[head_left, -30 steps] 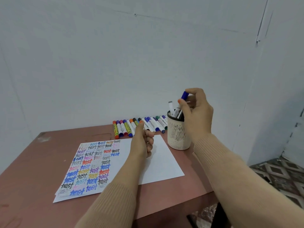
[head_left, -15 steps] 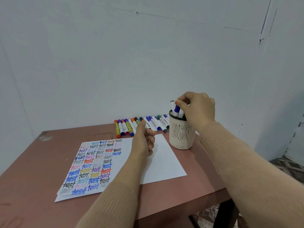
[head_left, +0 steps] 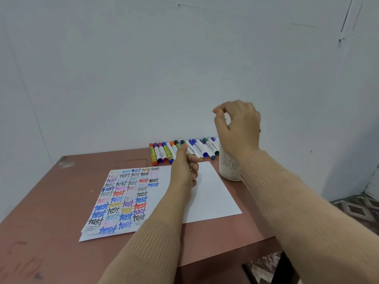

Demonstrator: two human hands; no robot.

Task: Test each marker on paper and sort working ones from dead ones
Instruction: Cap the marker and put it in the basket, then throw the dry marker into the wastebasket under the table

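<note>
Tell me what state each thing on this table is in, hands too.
Paper: flat on the table, left part filled with "test" words, right part blank.
Row of markers: lying side by side by the wall, seemingly capped.
Cup: upright, mouth hidden.
Left hand: fingers curled, resting on the paper; contents unclear.
Right hand: above the cup, fingers loosely curled, nothing visible in them.

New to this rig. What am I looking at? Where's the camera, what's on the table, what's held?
No machine here: a person works with two bare hands, filmed by one wide camera worn on the head, looking down. On the table lie a paper sheet half filled with "test" scribbles, a row of markers by the wall, and a white mesh cup. The left hand rests curled on the paper; the right hand hovers over the cup, fingers curled. Neither shows a marker; the palms are hidden.
</note>
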